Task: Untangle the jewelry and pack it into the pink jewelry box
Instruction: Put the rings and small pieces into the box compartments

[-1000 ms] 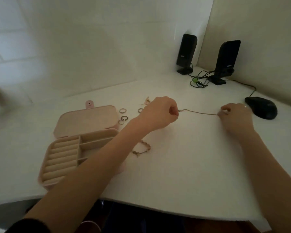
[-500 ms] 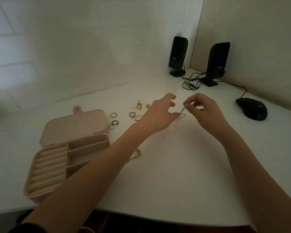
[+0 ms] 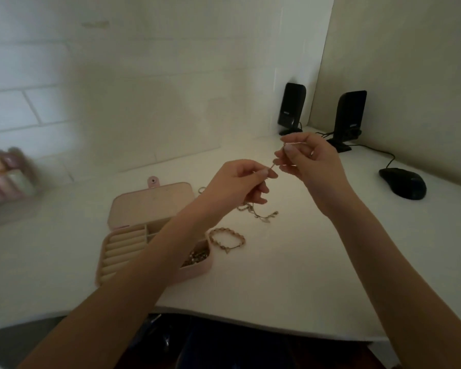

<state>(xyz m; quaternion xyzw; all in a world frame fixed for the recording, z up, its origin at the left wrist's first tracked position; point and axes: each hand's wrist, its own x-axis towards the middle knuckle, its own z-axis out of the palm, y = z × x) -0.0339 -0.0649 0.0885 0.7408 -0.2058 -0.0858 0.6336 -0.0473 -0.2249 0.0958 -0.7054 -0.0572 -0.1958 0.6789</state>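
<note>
Both hands lifted over the desk, working one fine chain (image 3: 273, 164).

Left hand (image 3: 240, 182) and right hand (image 3: 308, 158) each pinch it, seemingly to stretch it straight; the pink jewelry box (image 3: 133, 233) lies open beside them, ready.

A thin gold chain (image 3: 272, 166) was stretched short and taut in the air above the white desk. A second fine chain (image 3: 258, 213) lay loose on the desk below. A beaded bracelet (image 3: 227, 238) lay curled just beside the pink jewelry box (image 3: 149, 230), which sat open, lid back, some jewelry (image 3: 196, 257) in its near right compartment.
</note>
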